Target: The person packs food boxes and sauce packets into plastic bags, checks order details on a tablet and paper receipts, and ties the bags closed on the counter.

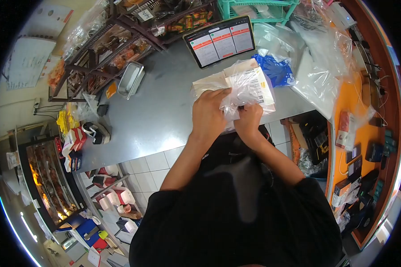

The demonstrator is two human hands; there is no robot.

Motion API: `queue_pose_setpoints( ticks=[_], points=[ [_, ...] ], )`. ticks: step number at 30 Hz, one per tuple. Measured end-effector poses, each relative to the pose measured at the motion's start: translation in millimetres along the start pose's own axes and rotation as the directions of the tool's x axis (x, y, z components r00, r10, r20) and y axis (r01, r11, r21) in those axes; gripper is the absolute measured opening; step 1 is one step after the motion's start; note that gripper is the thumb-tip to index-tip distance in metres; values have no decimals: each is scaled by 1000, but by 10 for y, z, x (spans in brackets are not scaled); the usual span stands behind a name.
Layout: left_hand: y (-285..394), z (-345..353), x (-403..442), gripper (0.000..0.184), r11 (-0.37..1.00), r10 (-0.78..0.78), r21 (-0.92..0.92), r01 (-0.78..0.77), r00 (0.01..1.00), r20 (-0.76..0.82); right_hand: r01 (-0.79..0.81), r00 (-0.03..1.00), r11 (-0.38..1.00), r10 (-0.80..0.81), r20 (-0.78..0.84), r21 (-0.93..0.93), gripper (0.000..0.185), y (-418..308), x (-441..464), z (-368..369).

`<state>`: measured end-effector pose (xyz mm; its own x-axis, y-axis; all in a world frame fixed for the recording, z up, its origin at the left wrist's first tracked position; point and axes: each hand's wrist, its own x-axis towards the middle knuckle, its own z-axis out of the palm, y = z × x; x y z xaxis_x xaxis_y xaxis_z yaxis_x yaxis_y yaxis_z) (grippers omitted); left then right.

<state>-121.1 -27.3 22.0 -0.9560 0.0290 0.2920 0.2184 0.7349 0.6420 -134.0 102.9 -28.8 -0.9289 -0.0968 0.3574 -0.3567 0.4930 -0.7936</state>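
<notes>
A clear plastic bag [243,90] with boxes and a printed paper [263,89] inside sits at the front edge of the metal table. My left hand [209,111] is closed on the bunched plastic at the bag's top. Close beside it, my right hand [248,119] has its fingers curled round the plastic too. Behind the bag stands a tablet [220,42] with order panels on its screen. Touching the bag's right side is a blue patterned packet [275,70].
A metal tray [131,81] lies near the dark racks [102,49] at the upper left. A stapler-like black object [96,132] is at the left edge. Plastic sheets [314,84] cover the right part, beside an orange counter [347,120]. A green basket [258,5] stands behind.
</notes>
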Motion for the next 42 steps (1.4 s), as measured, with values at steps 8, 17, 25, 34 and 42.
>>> queue_pose_setpoints(
  ticks=[8,17,25,34,42],
  points=[
    [-242,146,-70,20,856,-149,-500,132,989,6,-173,975,943,123,185,285,9,17,55,-355],
    [-301,209,-93,13,516,-288,-802,303,942,170,-600,800,570,400,448,562,14,-93,341,-269],
    [-348,124,-85,34,586,-118,-778,228,973,196,-458,737,856,215,641,239,13,45,552,-527],
    [-284,128,-50,33,603,-161,-754,261,965,205,-321,719,942,172,673,102,15,-15,665,-589],
    [-258,106,-30,30,646,-172,-712,276,961,216,-307,742,943,155,652,126,14,-4,663,-576]
  ],
)
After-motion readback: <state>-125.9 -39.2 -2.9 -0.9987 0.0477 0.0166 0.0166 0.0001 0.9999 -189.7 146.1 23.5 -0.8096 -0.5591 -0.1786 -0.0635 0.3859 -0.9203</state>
